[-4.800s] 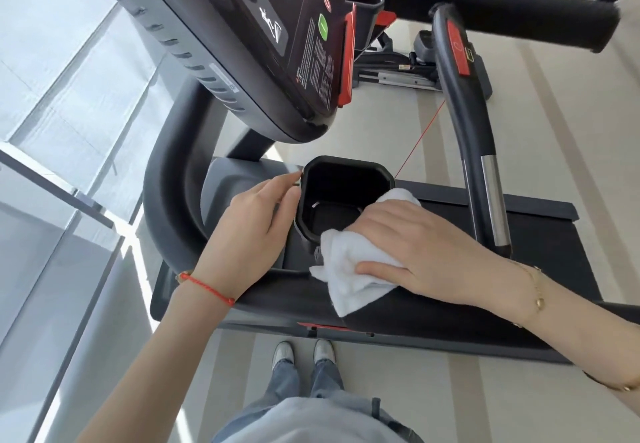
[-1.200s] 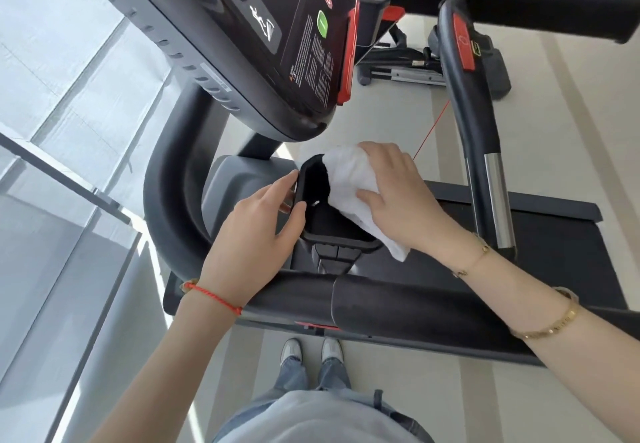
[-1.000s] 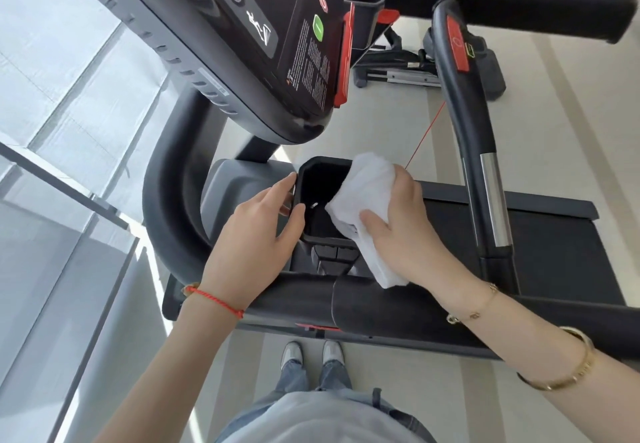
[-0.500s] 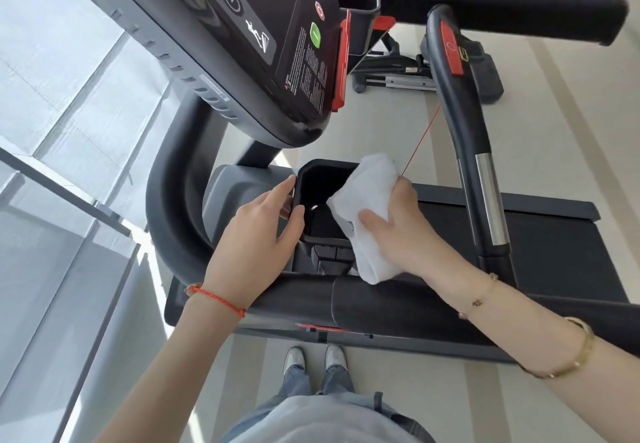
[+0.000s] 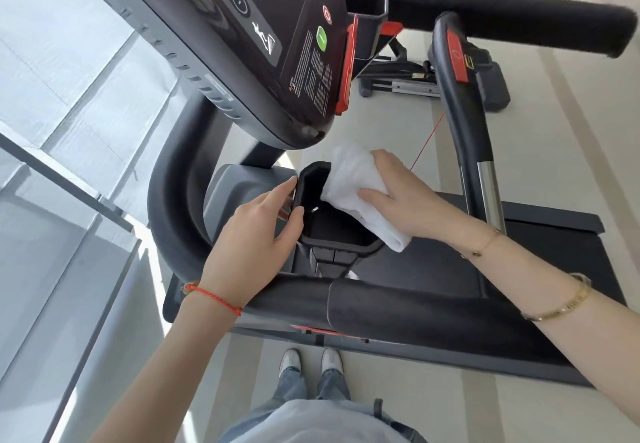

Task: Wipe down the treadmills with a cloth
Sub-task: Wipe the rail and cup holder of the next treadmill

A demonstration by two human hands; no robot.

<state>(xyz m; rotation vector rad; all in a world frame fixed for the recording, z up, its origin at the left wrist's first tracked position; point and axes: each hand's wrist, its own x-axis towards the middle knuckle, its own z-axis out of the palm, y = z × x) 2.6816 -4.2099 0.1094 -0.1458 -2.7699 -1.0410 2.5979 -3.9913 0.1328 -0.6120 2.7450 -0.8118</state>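
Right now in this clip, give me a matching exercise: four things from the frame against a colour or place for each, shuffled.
Things:
1. cloth
2. left hand
3. round console button
4. cord bracelet

Descriptions:
A. green
B. red, on the left wrist
C. white, under the right hand on the cup holder rim
D. gripping the cup holder's left edge

Pairs: 1-C, 2-D, 3-A, 4-B

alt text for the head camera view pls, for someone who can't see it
A person's right hand presses a white cloth against the far rim of a black cup holder on a treadmill, while the left hand grips the holder's left edge. The console hangs above.
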